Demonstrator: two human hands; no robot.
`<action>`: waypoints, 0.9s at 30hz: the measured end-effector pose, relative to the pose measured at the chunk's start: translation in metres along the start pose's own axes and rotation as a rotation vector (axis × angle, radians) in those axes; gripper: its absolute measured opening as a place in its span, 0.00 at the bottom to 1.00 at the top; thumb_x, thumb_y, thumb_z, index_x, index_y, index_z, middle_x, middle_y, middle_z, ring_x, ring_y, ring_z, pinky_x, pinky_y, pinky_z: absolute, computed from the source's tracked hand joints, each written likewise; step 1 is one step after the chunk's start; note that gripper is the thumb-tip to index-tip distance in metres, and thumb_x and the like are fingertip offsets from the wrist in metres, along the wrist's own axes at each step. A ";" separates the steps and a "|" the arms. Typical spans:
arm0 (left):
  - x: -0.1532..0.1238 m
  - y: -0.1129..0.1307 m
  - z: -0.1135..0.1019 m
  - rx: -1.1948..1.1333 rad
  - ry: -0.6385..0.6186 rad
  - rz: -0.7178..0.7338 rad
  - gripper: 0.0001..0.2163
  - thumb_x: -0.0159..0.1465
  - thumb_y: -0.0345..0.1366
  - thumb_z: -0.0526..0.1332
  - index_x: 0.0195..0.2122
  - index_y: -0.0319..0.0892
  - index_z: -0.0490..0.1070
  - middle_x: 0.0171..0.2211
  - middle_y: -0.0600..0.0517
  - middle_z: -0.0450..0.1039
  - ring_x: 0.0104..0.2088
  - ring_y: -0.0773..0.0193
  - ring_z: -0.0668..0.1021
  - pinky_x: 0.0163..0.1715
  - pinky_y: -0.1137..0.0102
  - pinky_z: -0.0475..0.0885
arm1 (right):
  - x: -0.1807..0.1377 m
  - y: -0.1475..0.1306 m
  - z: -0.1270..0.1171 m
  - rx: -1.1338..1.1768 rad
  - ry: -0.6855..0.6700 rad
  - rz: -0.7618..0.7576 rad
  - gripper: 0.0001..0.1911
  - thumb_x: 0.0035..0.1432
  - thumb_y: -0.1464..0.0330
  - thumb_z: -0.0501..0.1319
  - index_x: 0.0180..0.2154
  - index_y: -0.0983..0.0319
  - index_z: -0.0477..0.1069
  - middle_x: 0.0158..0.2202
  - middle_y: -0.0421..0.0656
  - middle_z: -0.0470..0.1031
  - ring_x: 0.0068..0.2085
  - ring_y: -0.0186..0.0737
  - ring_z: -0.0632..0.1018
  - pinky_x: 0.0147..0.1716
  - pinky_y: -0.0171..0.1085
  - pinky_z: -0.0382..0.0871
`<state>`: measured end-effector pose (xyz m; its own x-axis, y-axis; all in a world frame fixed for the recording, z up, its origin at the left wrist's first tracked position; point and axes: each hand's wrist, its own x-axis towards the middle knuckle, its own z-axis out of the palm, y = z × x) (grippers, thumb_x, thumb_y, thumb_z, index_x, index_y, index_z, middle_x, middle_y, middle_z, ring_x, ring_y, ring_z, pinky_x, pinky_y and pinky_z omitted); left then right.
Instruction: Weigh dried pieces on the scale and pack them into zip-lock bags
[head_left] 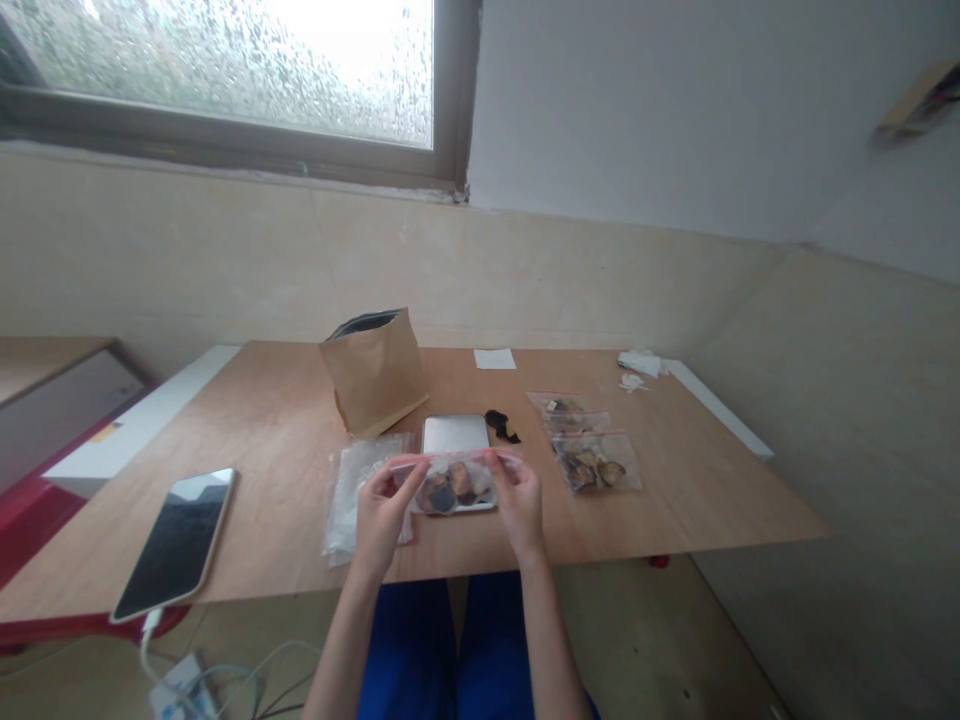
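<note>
Between my two hands hangs a clear zip bag (454, 487) with a pink zip strip, holding brown and dark dried slices. My left hand (386, 505) pinches the strip's left end between thumb and fingers. At the right end, my right hand (519, 497) pinches the same strip. Directly behind the bag lies a small scale (456, 432) with a silver plate, its front part covered by the bag. Dark dried pieces (502, 425) lie at the scale's right edge. Beneath and beside my left hand is a stack of clear plastic bags (351, 500).
A brown paper pouch (376, 378) stands open behind the bag stack. Filled zip bags (592, 462) overlap on the right. A phone (178, 540) on a charging cable lies at the left front edge. White paper (494, 359) and crumpled tissue (639, 363) lie at the back.
</note>
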<state>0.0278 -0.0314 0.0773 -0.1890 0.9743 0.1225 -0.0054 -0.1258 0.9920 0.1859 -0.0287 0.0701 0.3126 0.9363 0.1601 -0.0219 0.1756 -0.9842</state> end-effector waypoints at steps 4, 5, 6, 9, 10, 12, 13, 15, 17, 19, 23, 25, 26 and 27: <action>0.000 0.003 0.003 0.017 -0.006 -0.002 0.13 0.52 0.44 0.64 0.31 0.40 0.75 0.30 0.49 0.76 0.33 0.61 0.77 0.33 0.70 0.71 | 0.000 0.002 -0.001 -0.043 0.017 -0.025 0.15 0.53 0.58 0.61 0.33 0.64 0.75 0.35 0.46 0.78 0.38 0.42 0.77 0.42 0.39 0.70; 0.000 0.003 0.004 0.016 -0.008 -0.004 0.13 0.52 0.45 0.64 0.30 0.40 0.75 0.30 0.49 0.76 0.32 0.61 0.77 0.32 0.70 0.71 | 0.000 0.002 -0.001 -0.046 0.021 -0.028 0.15 0.53 0.58 0.60 0.33 0.64 0.75 0.35 0.46 0.78 0.38 0.42 0.77 0.42 0.40 0.70; 0.000 0.003 0.005 0.012 -0.006 -0.006 0.13 0.52 0.45 0.64 0.30 0.39 0.75 0.29 0.49 0.76 0.32 0.61 0.77 0.32 0.70 0.71 | 0.000 0.003 -0.001 -0.046 0.024 -0.032 0.15 0.53 0.58 0.60 0.33 0.64 0.75 0.35 0.47 0.78 0.38 0.42 0.78 0.42 0.40 0.70; 0.001 0.000 0.007 -0.017 0.014 -0.010 0.13 0.53 0.45 0.63 0.30 0.39 0.74 0.28 0.50 0.76 0.31 0.62 0.76 0.30 0.71 0.71 | 0.000 0.005 -0.002 -0.032 0.023 -0.026 0.16 0.52 0.57 0.61 0.33 0.64 0.74 0.34 0.47 0.79 0.37 0.42 0.78 0.41 0.40 0.71; 0.001 -0.002 0.007 -0.029 0.011 -0.011 0.13 0.53 0.45 0.63 0.30 0.39 0.74 0.28 0.50 0.75 0.30 0.63 0.76 0.29 0.72 0.70 | 0.000 0.005 -0.002 -0.018 0.023 -0.007 0.16 0.52 0.57 0.61 0.32 0.64 0.74 0.33 0.47 0.79 0.36 0.42 0.78 0.39 0.39 0.71; 0.001 -0.005 0.006 -0.050 -0.009 -0.009 0.12 0.53 0.44 0.63 0.29 0.40 0.74 0.28 0.51 0.75 0.29 0.64 0.76 0.29 0.73 0.70 | 0.000 0.006 -0.003 0.026 0.018 0.042 0.16 0.50 0.57 0.62 0.31 0.64 0.74 0.31 0.46 0.79 0.34 0.42 0.78 0.36 0.38 0.72; 0.001 -0.006 0.006 -0.057 -0.022 -0.006 0.11 0.54 0.44 0.63 0.29 0.40 0.74 0.29 0.51 0.75 0.30 0.65 0.76 0.29 0.73 0.70 | 0.000 0.006 -0.004 0.056 0.003 0.062 0.16 0.49 0.57 0.63 0.31 0.64 0.74 0.30 0.46 0.79 0.33 0.41 0.78 0.35 0.38 0.72; 0.001 -0.007 0.004 -0.065 -0.043 -0.003 0.11 0.54 0.43 0.63 0.28 0.40 0.75 0.30 0.50 0.75 0.30 0.65 0.76 0.31 0.73 0.71 | 0.000 0.004 -0.006 0.110 -0.057 0.073 0.15 0.47 0.58 0.65 0.31 0.63 0.75 0.31 0.45 0.79 0.33 0.41 0.79 0.35 0.38 0.73; 0.001 -0.008 0.003 -0.073 -0.065 -0.010 0.11 0.54 0.43 0.63 0.29 0.40 0.75 0.30 0.50 0.75 0.31 0.64 0.76 0.32 0.72 0.71 | 0.000 0.003 -0.006 0.135 -0.122 0.057 0.13 0.46 0.60 0.66 0.32 0.62 0.75 0.32 0.44 0.79 0.34 0.41 0.79 0.36 0.38 0.73; 0.000 -0.007 0.004 -0.086 -0.090 -0.027 0.11 0.53 0.43 0.64 0.30 0.40 0.75 0.31 0.49 0.76 0.32 0.63 0.77 0.32 0.71 0.72 | 0.000 0.001 -0.006 0.127 -0.140 0.048 0.11 0.47 0.61 0.66 0.31 0.62 0.75 0.31 0.44 0.79 0.33 0.41 0.79 0.36 0.39 0.73; 0.000 -0.007 0.007 -0.106 -0.097 -0.074 0.12 0.51 0.43 0.65 0.31 0.39 0.75 0.30 0.49 0.77 0.32 0.61 0.78 0.32 0.70 0.73 | 0.000 0.001 -0.002 0.097 -0.090 0.063 0.10 0.47 0.62 0.66 0.29 0.63 0.74 0.29 0.44 0.79 0.32 0.41 0.79 0.35 0.39 0.73; -0.001 -0.007 0.009 -0.112 -0.093 -0.106 0.13 0.52 0.43 0.65 0.32 0.39 0.75 0.29 0.49 0.77 0.31 0.60 0.79 0.31 0.70 0.73 | 0.000 0.002 -0.001 0.096 -0.087 0.070 0.10 0.47 0.62 0.66 0.29 0.63 0.74 0.29 0.44 0.79 0.32 0.41 0.79 0.35 0.39 0.73; -0.001 -0.007 0.010 -0.113 -0.092 -0.116 0.13 0.52 0.43 0.65 0.32 0.39 0.75 0.28 0.49 0.78 0.31 0.60 0.79 0.31 0.70 0.73 | 0.000 0.002 0.000 0.097 -0.089 0.067 0.10 0.47 0.62 0.65 0.29 0.63 0.74 0.30 0.44 0.79 0.33 0.41 0.79 0.36 0.39 0.73; -0.001 -0.006 0.011 -0.111 -0.090 -0.118 0.12 0.52 0.43 0.65 0.32 0.39 0.75 0.28 0.49 0.78 0.31 0.60 0.79 0.31 0.70 0.73 | 0.000 0.003 0.000 0.097 -0.090 0.062 0.10 0.48 0.62 0.65 0.29 0.63 0.74 0.30 0.44 0.79 0.33 0.41 0.79 0.36 0.39 0.73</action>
<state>0.0388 -0.0299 0.0713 -0.0915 0.9957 0.0120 -0.1318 -0.0241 0.9910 0.1856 -0.0284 0.0673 0.2215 0.9690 0.1092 -0.1317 0.1407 -0.9813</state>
